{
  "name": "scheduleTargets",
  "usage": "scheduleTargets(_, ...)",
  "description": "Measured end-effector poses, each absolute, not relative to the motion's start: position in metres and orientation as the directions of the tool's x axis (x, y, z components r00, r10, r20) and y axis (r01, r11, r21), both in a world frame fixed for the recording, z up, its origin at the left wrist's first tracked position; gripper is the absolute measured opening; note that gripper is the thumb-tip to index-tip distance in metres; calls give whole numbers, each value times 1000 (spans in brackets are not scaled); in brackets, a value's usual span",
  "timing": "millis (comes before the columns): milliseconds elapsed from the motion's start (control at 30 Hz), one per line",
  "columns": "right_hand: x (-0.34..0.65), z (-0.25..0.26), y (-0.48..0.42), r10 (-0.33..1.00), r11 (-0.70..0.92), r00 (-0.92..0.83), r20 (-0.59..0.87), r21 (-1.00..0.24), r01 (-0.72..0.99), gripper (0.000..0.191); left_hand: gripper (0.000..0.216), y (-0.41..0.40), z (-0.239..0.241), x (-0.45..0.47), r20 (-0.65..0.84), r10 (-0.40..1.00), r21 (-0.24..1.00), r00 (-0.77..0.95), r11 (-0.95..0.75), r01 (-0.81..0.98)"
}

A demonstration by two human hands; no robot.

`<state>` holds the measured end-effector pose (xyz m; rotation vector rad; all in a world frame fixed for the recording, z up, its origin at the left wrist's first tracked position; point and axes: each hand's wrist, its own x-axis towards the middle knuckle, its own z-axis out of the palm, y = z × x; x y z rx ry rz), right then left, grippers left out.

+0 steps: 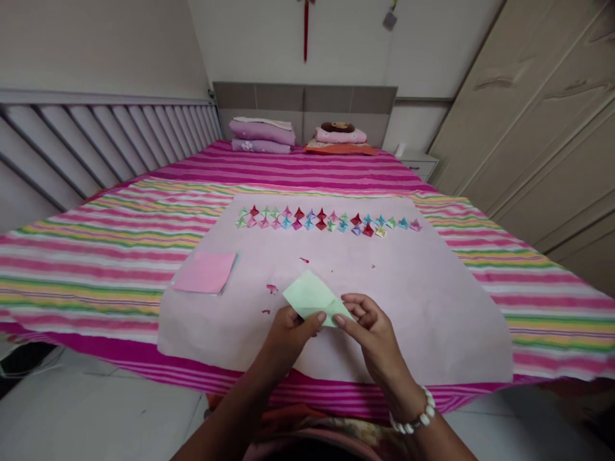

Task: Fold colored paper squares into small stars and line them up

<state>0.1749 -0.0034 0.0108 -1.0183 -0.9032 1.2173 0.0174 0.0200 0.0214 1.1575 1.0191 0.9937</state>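
A pale green sheet of origami paper [310,291] with a folded lower edge is held up between my two hands, over a large white sheet [423,307]. My left hand [293,330] pinches its lower left edge, thumb in front and fingers behind. On the lower right edge, my right hand [368,323] presses with its thumb while the other fingers curl behind. A stack of square papers, pink on top [205,272], lies to the left of my hands. Beyond them, several small folded paper pieces [321,224] in many colours stand in two rows.
Small red marks or scraps [271,289] dot the white sheet. Beneath it is a bed with a striped cover [96,269]. Folded bedding [262,134] sits by the headboard [278,96]. A slatted rail [110,141] runs along the left, a wardrobe [533,128] stands right.
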Motion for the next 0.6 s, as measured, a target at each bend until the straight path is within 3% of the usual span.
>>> scheduleTargets(67,177,15,-2,996,6,84,-23,-943,-333,45,20,20,23,16,-111,943,987,315,141,-72)
scheduleTargets(167,179,19,0,993,-115,-24,-114,-929,-352,26,14,20,26,16,-84,891,985,446,142,-99)
scheduleTargets(267,177,18,1,988,-150,-44,-145,-890,-430,22,16,20,25,17,-56,907,980,418,130,-152)
scheduleTargets(433,171,17,3,986,-165,-91,-138,-827,-538,49,18,19,21,17,-73,893,972,444,163,-167)
scheduleTargets(500,171,19,5,989,-140,-43,-139,-826,-546,55,19,18,20,17,-91,877,970,472,186,-158)
scheduleTargets(600,171,22,7,990,-72,67,-125,-848,-525,59,20,17,19,19,-66,930,973,360,140,-183)
